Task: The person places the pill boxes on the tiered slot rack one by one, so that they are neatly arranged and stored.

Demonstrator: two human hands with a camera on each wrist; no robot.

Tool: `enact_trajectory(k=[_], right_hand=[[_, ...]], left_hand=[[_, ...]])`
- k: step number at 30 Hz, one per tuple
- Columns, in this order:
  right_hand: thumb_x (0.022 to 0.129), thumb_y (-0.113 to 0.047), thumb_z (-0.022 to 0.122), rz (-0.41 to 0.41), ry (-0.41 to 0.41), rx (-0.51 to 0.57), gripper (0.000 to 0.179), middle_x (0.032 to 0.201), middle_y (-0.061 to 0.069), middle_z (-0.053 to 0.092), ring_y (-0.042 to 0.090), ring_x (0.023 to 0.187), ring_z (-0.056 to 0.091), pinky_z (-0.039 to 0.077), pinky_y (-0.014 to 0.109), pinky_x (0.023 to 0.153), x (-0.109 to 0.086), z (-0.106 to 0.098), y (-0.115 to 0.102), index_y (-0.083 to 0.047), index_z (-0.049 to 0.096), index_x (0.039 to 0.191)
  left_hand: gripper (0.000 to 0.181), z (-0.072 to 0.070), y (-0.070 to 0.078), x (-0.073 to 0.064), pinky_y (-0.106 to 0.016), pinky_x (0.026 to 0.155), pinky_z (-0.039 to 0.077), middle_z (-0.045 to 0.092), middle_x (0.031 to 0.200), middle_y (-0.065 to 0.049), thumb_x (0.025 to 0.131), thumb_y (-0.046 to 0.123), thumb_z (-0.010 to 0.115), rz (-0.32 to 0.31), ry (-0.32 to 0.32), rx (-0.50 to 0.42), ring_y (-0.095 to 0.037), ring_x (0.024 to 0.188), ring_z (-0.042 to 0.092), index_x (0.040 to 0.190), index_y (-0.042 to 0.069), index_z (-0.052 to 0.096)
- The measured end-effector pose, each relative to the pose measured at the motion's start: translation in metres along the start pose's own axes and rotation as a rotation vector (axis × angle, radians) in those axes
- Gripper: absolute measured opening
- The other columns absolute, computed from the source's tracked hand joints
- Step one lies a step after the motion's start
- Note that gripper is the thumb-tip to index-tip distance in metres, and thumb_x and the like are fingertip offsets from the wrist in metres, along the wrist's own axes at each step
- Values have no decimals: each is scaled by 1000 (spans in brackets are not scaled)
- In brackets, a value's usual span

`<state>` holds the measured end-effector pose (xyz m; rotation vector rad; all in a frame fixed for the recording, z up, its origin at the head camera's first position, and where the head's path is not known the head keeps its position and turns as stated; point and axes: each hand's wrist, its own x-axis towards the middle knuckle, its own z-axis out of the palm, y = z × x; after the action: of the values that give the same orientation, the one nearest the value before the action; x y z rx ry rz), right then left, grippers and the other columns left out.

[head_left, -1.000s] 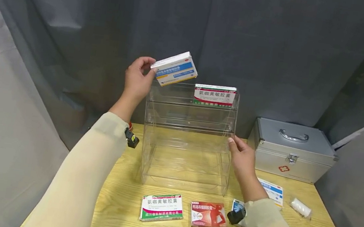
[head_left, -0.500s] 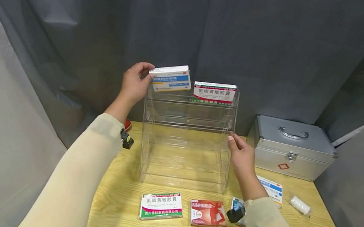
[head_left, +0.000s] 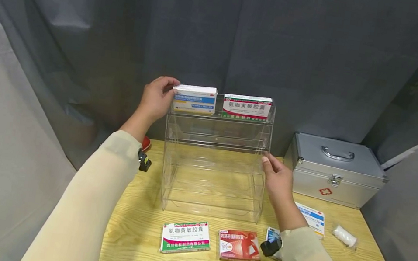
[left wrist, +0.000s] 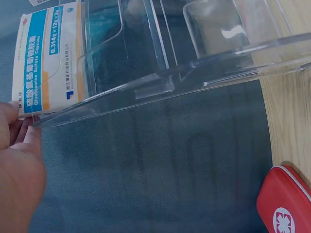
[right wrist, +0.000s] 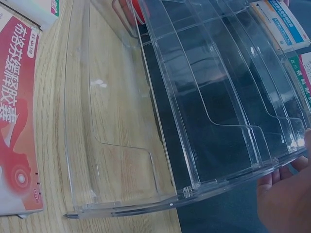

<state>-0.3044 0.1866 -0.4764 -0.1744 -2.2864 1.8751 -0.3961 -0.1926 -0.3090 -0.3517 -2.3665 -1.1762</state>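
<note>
The blue-and-white medicine box [head_left: 196,99] sits upright in the top tier of a clear acrylic display rack [head_left: 208,211], at the left end. My left hand [head_left: 156,99] pinches its left end; the left wrist view shows thumb and fingers at the corner of the medicine box [left wrist: 51,58]. Beside it on the same tier, a gap apart, stands a green, white and red medicine box [head_left: 246,108]. My right hand [head_left: 279,181] grips the rack's right side edge. In the right wrist view, the fingers of the right hand [right wrist: 284,194] are partly behind the clear panel.
On the wooden table [head_left: 130,243] before the rack lie a green-and-white box [head_left: 185,237] and a red box [head_left: 239,245]. A blue-and-white box [head_left: 311,220], a white roll [head_left: 345,236] and a silver case [head_left: 341,165] are at right. A red pouch [left wrist: 285,204] lies behind the rack.
My left hand has lowered the blue-and-white medicine box from above the rack into its top tier, turning it from tilted to level. The right hand has stayed on the rack's side.
</note>
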Motion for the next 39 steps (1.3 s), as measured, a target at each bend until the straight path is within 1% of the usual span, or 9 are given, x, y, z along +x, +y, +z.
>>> enact_trajectory(k=[9, 13, 18, 22, 25, 28, 32, 35, 39], right_hand=[[113, -41, 61, 20, 1, -16, 56, 165, 9, 55, 30, 153, 52, 44, 45, 129, -2, 0, -2, -11, 56, 160], [113, -40, 61, 23, 16, -19, 55, 165, 10, 55, 31, 153, 52, 44, 46, 129, -3, -2, -2, -10, 56, 159], [113, -39, 61, 21, 1, -5, 56, 165, 9, 55, 30, 153, 51, 44, 44, 129, 0, 0, 1, -9, 56, 159], [113, -40, 61, 12, 0, 1, 56, 166, 8, 54, 30, 154, 50, 43, 44, 130, 1, 2, 1, -9, 56, 159], [113, -40, 61, 11, 3, -2, 55, 165, 8, 55, 29, 153, 51, 43, 44, 129, 1, 3, 1, -9, 56, 159], [113, -41, 61, 17, -5, -4, 57, 165, 8, 55, 28, 153, 52, 43, 44, 129, 1, 3, 1, -9, 56, 159], [113, -42, 60, 12, -15, -2, 57, 166, 7, 53, 28, 154, 51, 43, 44, 130, 1, 4, -2, -10, 55, 160], [113, -42, 60, 5, -9, -10, 57, 166, 6, 53, 28, 154, 51, 43, 43, 130, 1, 4, -2, -9, 55, 160], [113, -42, 60, 4, -1, -19, 57, 166, 5, 54, 27, 153, 52, 43, 43, 130, 1, 3, 1, -9, 55, 160]], left_hand=[[25, 2, 1, 0, -40, 112, 59, 68, 136, -19, 110, 2, 59, 6, -34, 50, -31, 130, 69, 131, -3, 71], [25, 5, 2, 0, -40, 112, 59, 70, 137, -18, 110, 3, 59, 26, -25, 59, -31, 129, 69, 131, -3, 72], [28, 3, 3, -4, -40, 112, 59, 72, 139, -19, 110, 4, 59, 3, -4, 54, -31, 130, 70, 134, -2, 72], [36, 0, 2, -7, -36, 116, 57, 70, 146, -20, 110, 8, 60, -29, 6, -3, -30, 137, 68, 145, 1, 68], [42, -2, -2, -13, -31, 119, 53, 65, 154, -18, 110, 9, 61, -72, 40, -119, -27, 144, 63, 151, 3, 64], [44, -5, -11, -27, -29, 123, 49, 61, 158, -17, 110, 9, 62, -103, 86, -244, -26, 148, 59, 153, 1, 60], [47, -3, -28, -58, -35, 127, 46, 59, 160, -19, 110, 9, 62, -135, 124, -367, -28, 151, 55, 155, -3, 57], [50, 7, -44, -86, -38, 129, 43, 56, 162, -22, 110, 10, 63, -183, 110, -440, -30, 154, 52, 158, -3, 53], [54, 28, -63, -119, -39, 131, 39, 52, 165, -20, 111, 11, 64, -284, 62, -543, -29, 157, 47, 161, -2, 49]])
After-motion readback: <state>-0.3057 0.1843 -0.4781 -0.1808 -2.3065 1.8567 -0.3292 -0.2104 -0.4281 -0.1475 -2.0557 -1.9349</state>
